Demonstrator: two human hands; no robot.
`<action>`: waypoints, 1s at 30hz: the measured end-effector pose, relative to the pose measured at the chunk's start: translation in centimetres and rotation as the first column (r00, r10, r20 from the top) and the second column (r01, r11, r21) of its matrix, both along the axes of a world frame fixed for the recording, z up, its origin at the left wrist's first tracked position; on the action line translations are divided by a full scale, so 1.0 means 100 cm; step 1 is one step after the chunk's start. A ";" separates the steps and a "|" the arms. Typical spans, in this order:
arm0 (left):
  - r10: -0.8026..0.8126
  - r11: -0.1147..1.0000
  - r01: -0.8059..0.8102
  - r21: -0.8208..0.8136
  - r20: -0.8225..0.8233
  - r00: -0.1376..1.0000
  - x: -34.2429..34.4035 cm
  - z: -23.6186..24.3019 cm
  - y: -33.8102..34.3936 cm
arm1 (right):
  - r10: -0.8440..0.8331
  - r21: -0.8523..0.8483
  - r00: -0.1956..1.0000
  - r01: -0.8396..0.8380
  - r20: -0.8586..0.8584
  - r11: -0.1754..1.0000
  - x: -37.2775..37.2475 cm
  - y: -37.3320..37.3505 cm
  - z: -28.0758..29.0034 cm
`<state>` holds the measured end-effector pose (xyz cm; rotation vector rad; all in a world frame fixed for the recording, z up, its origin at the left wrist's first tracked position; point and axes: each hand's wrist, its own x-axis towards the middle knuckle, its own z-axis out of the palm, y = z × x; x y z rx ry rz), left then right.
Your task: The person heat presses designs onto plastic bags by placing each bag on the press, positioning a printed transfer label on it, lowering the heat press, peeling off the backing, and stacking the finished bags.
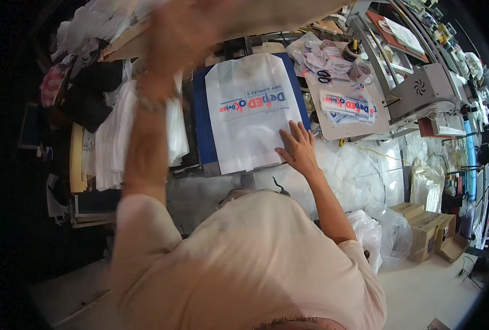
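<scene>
A white bag (250, 104) with a red and blue print lies flat on a blue pad (200, 121) in front of me. My right hand (297, 149) rests flat on the bag's lower right corner, fingers spread, holding nothing. My left arm is raised, and my left hand (181, 30) is blurred against a tan board (277, 14) that hangs over the far end of the pad. Its grip is too blurred to make out.
A pile of white bags (115, 137) lies left of the pad. To the right, a small table (338, 129) carries printed sheets (347, 104), scissors (324, 76) and tape rolls (361, 71). A grey machine (420, 91), clear plastic bags (365, 176) and cardboard boxes (427, 226) stand further right.
</scene>
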<state>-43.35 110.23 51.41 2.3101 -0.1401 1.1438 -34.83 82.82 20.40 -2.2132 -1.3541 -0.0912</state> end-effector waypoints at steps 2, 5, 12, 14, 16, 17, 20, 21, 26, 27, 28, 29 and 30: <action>0.055 0.983 -0.120 -0.139 -0.398 0.916 -0.005 -0.096 0.026 | 0.013 0.048 0.999 -0.011 -0.042 0.999 0.004 0.002 0.006; 0.439 0.898 -0.390 0.203 -0.443 0.782 -0.050 -0.277 0.088 | -0.101 0.054 0.992 0.105 -0.077 0.993 0.004 0.014 0.017; 0.573 0.813 -0.561 0.159 -0.390 0.720 -0.055 -0.309 0.083 | -0.137 0.118 0.985 0.149 -0.104 0.982 0.027 0.025 0.011; 0.549 0.809 -0.585 0.063 -0.438 0.712 -0.045 -0.300 0.076 | -0.131 0.145 0.982 0.150 -0.133 0.978 0.033 0.025 0.010; 0.451 0.885 -0.456 0.094 -0.411 0.792 -0.038 -0.290 0.046 | -0.133 0.173 0.978 0.161 -0.163 0.972 0.039 0.027 0.007; 0.351 0.936 -0.325 0.133 -0.387 0.853 -0.039 -0.285 0.026 | -0.138 0.190 0.967 0.180 -0.214 0.965 0.041 0.028 0.006; -0.053 0.997 0.014 -0.082 -0.493 0.868 -0.046 -0.271 -0.019 | -0.151 0.191 0.941 0.216 -0.304 0.958 0.044 0.029 0.010; -0.059 0.996 0.021 -0.082 -0.493 0.868 -0.042 -0.266 -0.022 | -0.163 0.173 0.925 0.232 -0.342 0.957 0.045 0.030 0.012; -0.053 0.986 -0.015 -0.166 -0.397 0.916 -0.047 -0.269 -0.029 | -0.148 0.224 0.893 0.262 -0.425 0.939 0.050 0.035 0.016; -0.361 0.926 0.245 -0.288 -0.478 0.801 -0.048 -0.270 -0.031 | -0.149 0.249 0.886 0.280 -0.439 0.927 0.052 0.036 0.015; -0.232 0.959 0.139 -0.245 -0.405 0.884 -0.044 -0.263 -0.029 | -0.157 0.253 0.885 0.288 -0.438 0.924 0.056 0.035 0.010; -0.239 0.959 0.149 -0.242 -0.404 0.883 -0.041 -0.256 -0.027 | -0.181 0.228 0.877 0.307 -0.445 0.924 0.062 0.034 0.005; -0.015 0.966 -0.082 -0.245 -0.371 0.929 -0.038 -0.249 -0.025 | -0.206 0.203 0.867 0.325 -0.453 0.924 0.068 0.034 0.000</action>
